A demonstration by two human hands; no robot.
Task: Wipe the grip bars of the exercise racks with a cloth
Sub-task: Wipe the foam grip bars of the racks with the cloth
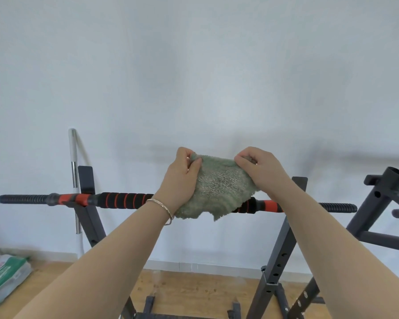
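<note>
A black grip bar (pixel 122 200) with red rings lies across two dark rack uprights at chest height. A green terry cloth (pixel 217 189) hangs spread in front of the bar's middle and hides that stretch of it. My left hand (pixel 182 178) pinches the cloth's upper left corner. My right hand (pixel 260 168) pinches its upper right corner. Both hands are just above the bar. I cannot tell whether the cloth touches the bar.
The left upright (pixel 88 210) and right upright (pixel 283 240) carry the bar. A second dark rack (pixel 376 203) stands at the right. A white and chrome pole (pixel 74 176) leans on the wall. A green and white sack (pixel 5 277) lies on the wooden floor at the left.
</note>
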